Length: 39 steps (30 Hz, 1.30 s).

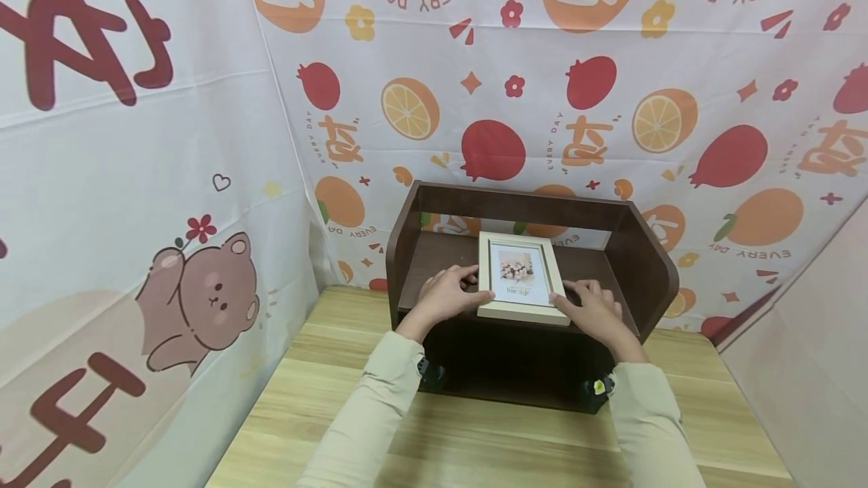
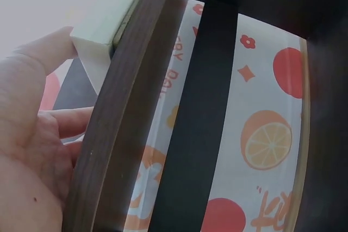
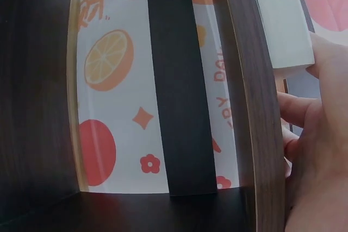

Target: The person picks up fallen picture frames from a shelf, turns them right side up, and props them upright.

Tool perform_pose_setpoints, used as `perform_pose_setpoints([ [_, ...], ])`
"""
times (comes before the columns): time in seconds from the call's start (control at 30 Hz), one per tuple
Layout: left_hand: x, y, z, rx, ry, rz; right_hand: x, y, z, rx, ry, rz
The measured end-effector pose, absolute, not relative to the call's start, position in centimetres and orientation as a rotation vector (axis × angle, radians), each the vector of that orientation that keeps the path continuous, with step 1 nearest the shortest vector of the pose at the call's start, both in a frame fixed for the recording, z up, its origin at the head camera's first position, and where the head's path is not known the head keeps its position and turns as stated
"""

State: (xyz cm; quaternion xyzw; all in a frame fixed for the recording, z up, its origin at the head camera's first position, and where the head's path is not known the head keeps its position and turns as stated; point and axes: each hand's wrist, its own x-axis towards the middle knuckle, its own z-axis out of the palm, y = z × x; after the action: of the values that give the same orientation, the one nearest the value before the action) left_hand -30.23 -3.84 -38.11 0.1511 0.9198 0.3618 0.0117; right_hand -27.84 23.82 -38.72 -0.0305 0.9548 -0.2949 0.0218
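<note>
A cream picture frame (image 1: 523, 312) lies face up on the upper board of a dark brown desktop shelf (image 1: 522, 205), its near end at the board's front edge. Behind its pane is a small photo with lettering below. My left hand (image 1: 447, 296) grips the frame's left side, with the thumb at the near left corner. On the opposite side my right hand (image 1: 597, 311) holds it, thumb at the near right corner. Both wrist views show the thumb against the frame's pale side (image 2: 111, 9) (image 3: 285, 25); some fingertips are hidden behind the shelf board.
The shelf stands on a wood-grain table (image 1: 475, 439) against a fruit-print cloth (image 1: 502, 104). Raised side panels (image 1: 644, 269) and a back rail bound the upper board. Below it is a dark open compartment (image 1: 515, 356). A bear-print cloth (image 1: 203, 300) hangs at the left.
</note>
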Motion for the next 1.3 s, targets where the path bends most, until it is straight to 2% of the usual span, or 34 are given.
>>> perform_pose_setpoints([
  [0.5,-30.7,-4.0,-37.9,0.449,2.735,1.16,-28.2,24.2,-38.7,-0.111,2.878,-1.077],
  [1.03,-30.9,-5.4,-38.1,0.655,2.597,1.235,-28.0,25.2,-39.1,-0.214,2.752,-1.326],
  [1.3,-30.8,-5.7,-38.3,0.662,2.572,1.317,-27.9,25.6,-39.0,-0.273,2.696,-1.393],
])
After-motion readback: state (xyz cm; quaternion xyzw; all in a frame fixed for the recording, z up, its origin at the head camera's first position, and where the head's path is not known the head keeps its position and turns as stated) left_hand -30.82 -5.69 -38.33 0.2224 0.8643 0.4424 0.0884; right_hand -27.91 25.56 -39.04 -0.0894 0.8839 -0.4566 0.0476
